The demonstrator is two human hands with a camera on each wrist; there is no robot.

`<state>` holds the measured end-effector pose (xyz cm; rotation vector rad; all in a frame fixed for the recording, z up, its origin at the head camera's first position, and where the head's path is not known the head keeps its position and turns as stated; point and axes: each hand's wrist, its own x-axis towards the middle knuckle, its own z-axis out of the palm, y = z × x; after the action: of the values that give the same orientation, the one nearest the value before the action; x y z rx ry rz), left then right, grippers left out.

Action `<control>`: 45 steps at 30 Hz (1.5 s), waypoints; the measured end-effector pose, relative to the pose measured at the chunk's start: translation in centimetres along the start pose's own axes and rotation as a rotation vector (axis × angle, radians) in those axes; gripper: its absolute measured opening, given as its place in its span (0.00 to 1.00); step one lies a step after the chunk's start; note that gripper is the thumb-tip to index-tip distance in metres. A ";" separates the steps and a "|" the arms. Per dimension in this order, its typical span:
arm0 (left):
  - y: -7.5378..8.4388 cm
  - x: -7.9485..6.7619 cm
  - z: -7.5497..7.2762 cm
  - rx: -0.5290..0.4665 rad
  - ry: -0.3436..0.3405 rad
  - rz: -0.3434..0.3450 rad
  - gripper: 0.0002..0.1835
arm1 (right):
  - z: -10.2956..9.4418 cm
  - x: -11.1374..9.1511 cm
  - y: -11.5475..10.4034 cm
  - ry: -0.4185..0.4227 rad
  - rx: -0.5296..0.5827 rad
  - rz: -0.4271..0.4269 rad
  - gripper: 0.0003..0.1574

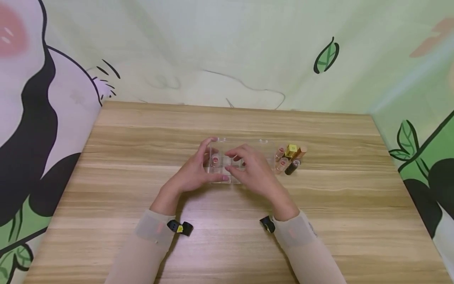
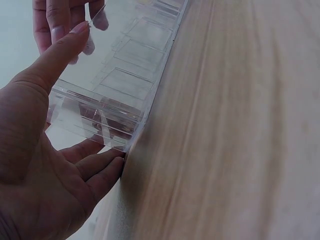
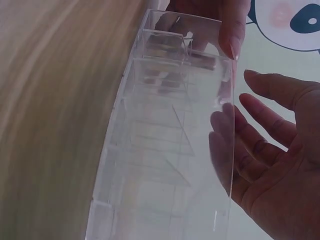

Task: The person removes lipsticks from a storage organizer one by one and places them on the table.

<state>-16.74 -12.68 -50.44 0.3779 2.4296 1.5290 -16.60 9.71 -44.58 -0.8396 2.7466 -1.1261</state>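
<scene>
A clear plastic organizer box [image 1: 253, 146] with several compartments stands on the table. My left hand [image 1: 193, 169] grips its left end, thumb along the near side and fingers round the far side; in the left wrist view the fingertips [image 2: 111, 175] touch its end low down. One lipstick [image 1: 215, 159] with a pinkish top stands in a left compartment. Over the middle of the box is my right hand [image 1: 253, 169], thumb and fingers apart with nothing between them. In the right wrist view this hand [image 3: 285, 140] is beside the box's upper edge, its fingers loosely bent.
Right of the box stand several lipsticks: two clear-and-pink ones [image 1: 282, 164], a yellow-gold one [image 1: 291, 150], an orange-brown one [image 1: 302, 151] and a dark one [image 1: 292, 167]. The wooden table [image 1: 227, 244] meets a wall printed with cartoon pandas and leaves.
</scene>
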 end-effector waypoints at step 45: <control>-0.3 0.1 0.1 -0.013 0.005 0.035 0.61 | 3.4 1.3 -0.6 0.027 -0.057 -0.045 0.26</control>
<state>-16.80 -12.71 -50.71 0.4166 2.4284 1.5608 -16.55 6.54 -46.50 -0.9037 2.8078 -1.0786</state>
